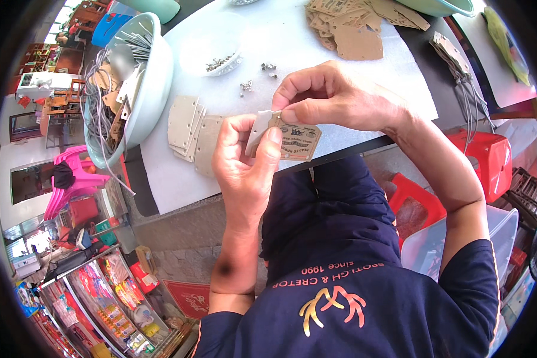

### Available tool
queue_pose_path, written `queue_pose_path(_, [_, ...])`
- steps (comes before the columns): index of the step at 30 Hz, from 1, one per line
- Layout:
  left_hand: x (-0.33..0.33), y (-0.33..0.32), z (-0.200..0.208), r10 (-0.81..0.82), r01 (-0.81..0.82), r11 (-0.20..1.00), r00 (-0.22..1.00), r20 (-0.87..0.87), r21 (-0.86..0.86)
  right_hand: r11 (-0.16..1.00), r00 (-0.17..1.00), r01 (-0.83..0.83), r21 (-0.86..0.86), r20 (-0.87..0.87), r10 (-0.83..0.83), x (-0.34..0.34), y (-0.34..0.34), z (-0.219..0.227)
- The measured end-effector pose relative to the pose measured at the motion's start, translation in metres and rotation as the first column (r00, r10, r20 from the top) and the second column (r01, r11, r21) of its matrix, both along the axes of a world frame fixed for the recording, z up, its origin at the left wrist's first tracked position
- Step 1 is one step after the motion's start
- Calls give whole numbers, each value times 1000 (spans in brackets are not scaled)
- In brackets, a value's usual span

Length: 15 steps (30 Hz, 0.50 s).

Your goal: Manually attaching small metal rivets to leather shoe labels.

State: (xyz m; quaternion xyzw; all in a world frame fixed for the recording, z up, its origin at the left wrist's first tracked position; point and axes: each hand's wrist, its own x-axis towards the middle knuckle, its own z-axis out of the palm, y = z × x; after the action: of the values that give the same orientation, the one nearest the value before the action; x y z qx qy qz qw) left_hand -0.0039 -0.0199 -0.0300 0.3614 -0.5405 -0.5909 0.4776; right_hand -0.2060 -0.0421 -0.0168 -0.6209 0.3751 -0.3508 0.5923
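Over the near edge of the white-covered table (pixel 340 80), my left hand (pixel 241 164) grips a brown printed card tag (pixel 301 143) between thumb and fingers. A pale grey piece (pixel 258 128) lies against the tag's left side. At the tag's upper edge, the thumb and fingertips of my right hand (pixel 346 101) are pinched together; whatever small part sits between them is hidden. To the left of my left hand lie several blank tan plates with holes (pixel 185 128). Loose small metal fittings (pixel 246 88) are scattered beyond my hands, near a clear dish (pixel 225 62) of similar parts.
A pale green basin (pixel 155 77) with grey cords and tags stands left. Brown printed cards (pixel 358 42) are heaped at the far right, with corded tags (pixel 453 56) beyond. Red stools (pixel 480 161) stand right; a pink stool (pixel 74 179) stands left.
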Motion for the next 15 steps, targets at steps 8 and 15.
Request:
queue_pose_path(8, [-11, 0, 7, 163, -162, 986, 986, -28, 44, 992, 997, 69, 103, 35, -73, 8, 2, 7])
queue_pose_path(15, [-11, 1, 8, 215, -202, 972, 970, -112, 120, 958, 957, 286, 9, 39, -286, 23, 18, 1])
